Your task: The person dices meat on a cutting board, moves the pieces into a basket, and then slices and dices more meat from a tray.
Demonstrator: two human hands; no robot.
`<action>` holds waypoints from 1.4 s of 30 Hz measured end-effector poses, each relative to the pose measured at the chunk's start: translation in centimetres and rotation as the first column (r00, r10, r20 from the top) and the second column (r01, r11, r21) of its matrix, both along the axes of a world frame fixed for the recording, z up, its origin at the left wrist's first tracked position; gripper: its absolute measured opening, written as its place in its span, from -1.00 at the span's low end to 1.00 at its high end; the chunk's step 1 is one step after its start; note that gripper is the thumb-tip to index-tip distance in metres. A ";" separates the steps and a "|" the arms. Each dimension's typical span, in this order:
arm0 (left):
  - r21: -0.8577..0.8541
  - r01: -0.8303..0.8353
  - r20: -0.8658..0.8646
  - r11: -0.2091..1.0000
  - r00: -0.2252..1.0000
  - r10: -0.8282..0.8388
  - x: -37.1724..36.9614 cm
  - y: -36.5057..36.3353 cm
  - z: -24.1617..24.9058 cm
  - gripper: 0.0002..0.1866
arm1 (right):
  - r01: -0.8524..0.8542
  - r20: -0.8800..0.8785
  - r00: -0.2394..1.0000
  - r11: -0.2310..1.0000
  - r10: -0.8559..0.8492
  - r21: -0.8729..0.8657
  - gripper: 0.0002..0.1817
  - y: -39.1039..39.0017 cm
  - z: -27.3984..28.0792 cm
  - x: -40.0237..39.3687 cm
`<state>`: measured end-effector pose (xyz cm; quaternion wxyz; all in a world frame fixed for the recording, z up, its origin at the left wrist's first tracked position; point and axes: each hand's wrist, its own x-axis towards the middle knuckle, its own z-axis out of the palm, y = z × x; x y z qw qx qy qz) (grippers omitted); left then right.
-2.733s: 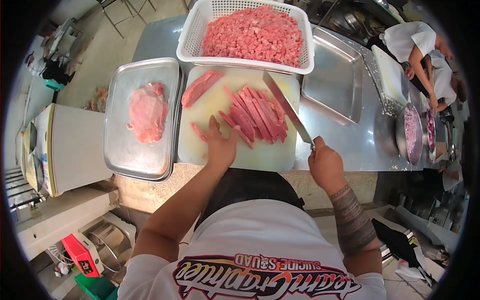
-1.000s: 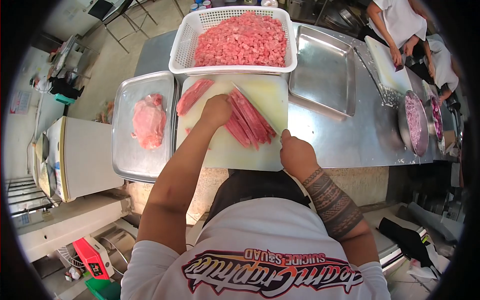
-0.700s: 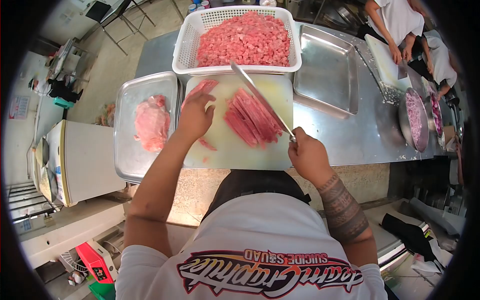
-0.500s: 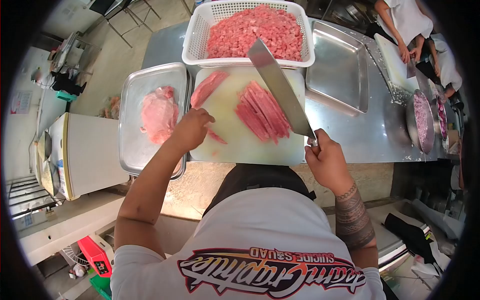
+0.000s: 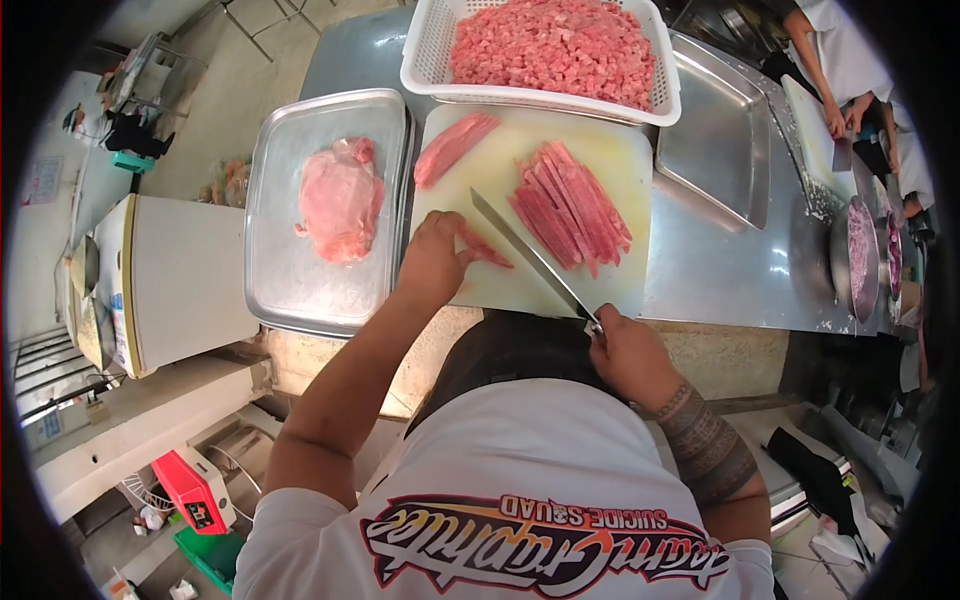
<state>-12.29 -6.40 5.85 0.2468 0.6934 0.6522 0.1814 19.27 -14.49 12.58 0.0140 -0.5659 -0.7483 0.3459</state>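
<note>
My right hand [image 5: 632,352] grips the handle of a broad knife [image 5: 535,262]. Its blade slants across the white cutting board [image 5: 630,283], edge-on to me, between a small strip of raw meat [image 5: 485,248] and a fanned stack of meat strips [image 5: 568,208]. At the board's left edge my left hand [image 5: 433,258] has its fingers curled around the near end of that small strip. Farther up on the board lies a thicker piece of meat [image 5: 455,148].
Left of the board, a metal tray [image 5: 270,290] bears a large pale slab of meat [image 5: 340,200]. Behind stands a white perforated basket [image 5: 540,98] of diced meat. A shallow metal pan [image 5: 712,190] is on the right. Beyond it, co-workers' hands [image 5: 845,118] work near metal bowls [image 5: 868,300].
The knife has swung left and down, turning from broadside to edge-on beside the small strip. My left hand has closed on that strip. The whole view has shifted slightly.
</note>
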 end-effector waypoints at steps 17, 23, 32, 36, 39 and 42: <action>0.054 -0.129 -0.147 0.990 0.980 0.135 2.5 -1.7 -3.5 -0.78 | -0.328 0.040 0.944 0.943 0.326 0.047 -0.73 4.9 0.9 -2.8; 0.140 -0.124 -0.128 0.982 0.981 0.142 2.7 -2.5 -3.5 -0.82 | -0.319 0.039 0.948 0.931 0.317 0.178 -0.77 5.5 -4.1 -6.5; 0.306 -0.149 -0.041 0.940 0.985 0.169 3.0 -3.6 -3.2 -0.64 | -0.173 0.012 0.985 0.985 0.173 0.021 -0.78 3.6 -3.2 1.3; 0.388 0.232 -0.272 0.892 0.953 -0.130 1.0 -2.7 -3.2 -0.65 | -0.065 -0.010 0.998 0.991 0.067 0.120 -0.77 3.5 -0.5 2.1; 0.208 0.415 -0.394 0.886 0.865 -0.312 -0.2 -1.7 -3.7 -0.78 | 0.006 0.008 1.000 0.976 -0.008 0.220 -0.78 3.1 2.1 2.3; 0.160 0.413 -0.260 0.896 0.894 -0.366 -0.7 -0.9 -1.9 -0.82 | 0.031 0.077 0.995 0.942 -0.060 0.334 -0.80 2.8 2.9 2.6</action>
